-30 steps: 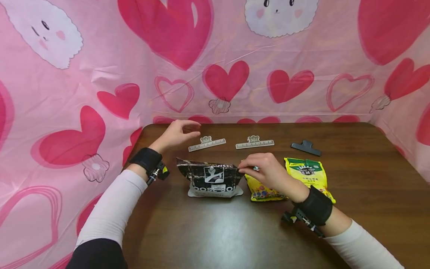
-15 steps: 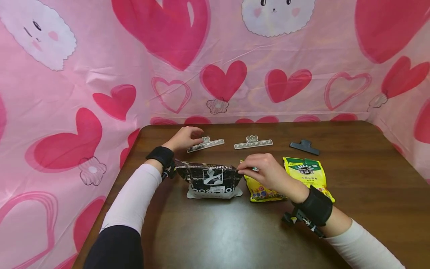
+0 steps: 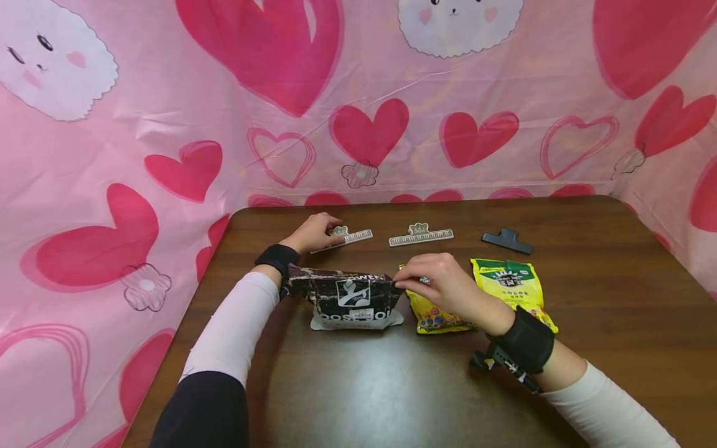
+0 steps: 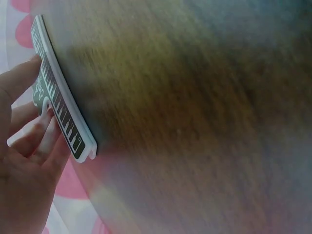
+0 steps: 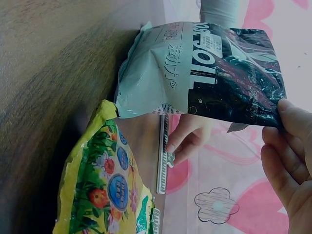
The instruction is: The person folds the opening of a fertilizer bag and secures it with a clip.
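Note:
At the back left, my left hand grips a pale bag clip printed with piano keys. The thumb lies on its printed face in the left wrist view and the other fingers curl behind it. My right hand pinches the upper right corner of a black and white soil bag. That bag stands upright on the brown table, its black top folded toward the left forearm. In the right wrist view the corner sits between thumb and fingers.
A second piano-key clip and a dark grey clip lie along the back of the table. Two yellow bags lie to the right: one partly under the right hand, the other beyond it. Pink heart-patterned cloth walls the back and sides.
My left hand has moved right and down onto the left piano-key clip and taken hold of it. The right hand keeps its pinch on the soil bag's corner.

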Demonstrator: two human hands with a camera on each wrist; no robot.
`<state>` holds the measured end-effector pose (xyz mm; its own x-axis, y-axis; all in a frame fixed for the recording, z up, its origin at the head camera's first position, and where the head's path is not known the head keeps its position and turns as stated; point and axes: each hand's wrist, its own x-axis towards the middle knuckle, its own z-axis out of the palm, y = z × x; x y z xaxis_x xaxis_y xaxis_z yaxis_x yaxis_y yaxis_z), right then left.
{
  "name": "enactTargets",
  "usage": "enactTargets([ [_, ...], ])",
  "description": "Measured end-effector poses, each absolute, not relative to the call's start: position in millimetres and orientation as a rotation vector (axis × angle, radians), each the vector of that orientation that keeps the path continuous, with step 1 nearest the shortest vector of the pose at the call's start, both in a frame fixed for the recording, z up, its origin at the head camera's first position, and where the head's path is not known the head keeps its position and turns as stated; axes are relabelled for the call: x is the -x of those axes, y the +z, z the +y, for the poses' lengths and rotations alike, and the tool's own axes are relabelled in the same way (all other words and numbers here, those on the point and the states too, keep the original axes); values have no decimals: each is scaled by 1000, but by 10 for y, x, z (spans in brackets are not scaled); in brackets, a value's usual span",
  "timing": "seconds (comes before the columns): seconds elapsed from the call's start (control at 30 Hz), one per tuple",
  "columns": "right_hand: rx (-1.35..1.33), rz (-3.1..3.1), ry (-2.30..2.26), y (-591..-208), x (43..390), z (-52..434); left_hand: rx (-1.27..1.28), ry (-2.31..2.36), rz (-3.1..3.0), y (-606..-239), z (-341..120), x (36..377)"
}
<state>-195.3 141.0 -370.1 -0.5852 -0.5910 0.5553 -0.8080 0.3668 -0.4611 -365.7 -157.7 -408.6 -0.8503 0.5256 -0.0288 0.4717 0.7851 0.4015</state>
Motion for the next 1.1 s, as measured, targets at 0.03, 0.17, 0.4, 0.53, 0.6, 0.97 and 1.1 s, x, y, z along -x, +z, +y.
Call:
enactTargets([
  [0.03, -1239, -2332, 1043, -3701, 1957, 1411, -810, 566, 2844, -4088, -1572, 3659],
  [0.17, -1246, -2328, 1046, -3690, 1964, 1409, -845, 525, 2868, -4085, -1552, 3657],
  [0.4, -1233, -2356, 1058, -3672, 1962, 1404, -740, 578, 2885, -4096, -1533, 3630],
  [0.53, -1226, -2358, 1062, -3666, 1964, 1403, -717, 615, 2905, -4094, -1537, 3620],
  [0.6, -1225, -2357, 1061, -3665, 1968, 1401, -711, 650, 2909, -4090, -1547, 3613],
  [0.97, -1233, -2335, 1064, -3672, 1942, 1403, -702, 818, 2886, -4016, -1671, 3519],
  [1.1, -1239, -2322, 1056, -3670, 1935, 1405, -700, 794, 2889, -3928, -1713, 3467],
])
